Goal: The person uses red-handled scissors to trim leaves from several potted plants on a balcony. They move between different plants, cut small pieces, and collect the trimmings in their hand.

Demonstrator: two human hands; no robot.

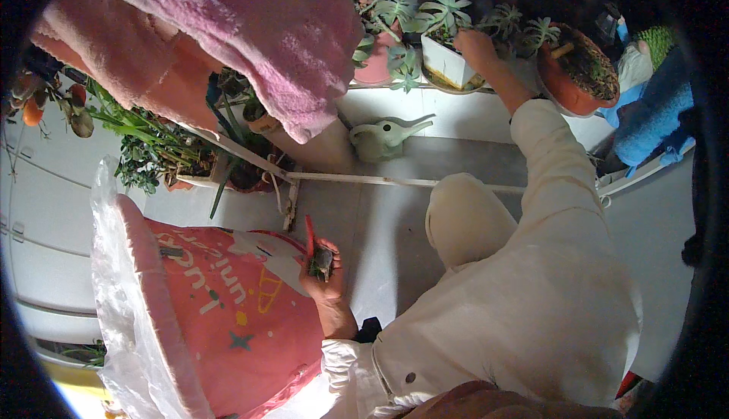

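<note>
Cream clothing (524, 297) fills the lower right. Beside a red printed bag (281, 347), the left hand (326, 273) curls its fingers round a dark, soil-like clump (323, 256), a slim red piece (310, 229) jutting above. On the ledge (448, 115), the right hand (477, 51) meets the rim of a square white pot (446, 64) holding a succulent (443, 11); whether its hidden fingertips pinch anything, I cannot tell.

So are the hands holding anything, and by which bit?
The left hand holds a dark, green-flecked clump, its underside against the palm. At the white pot, the right hand hides its grip, so I can't tell.
</note>
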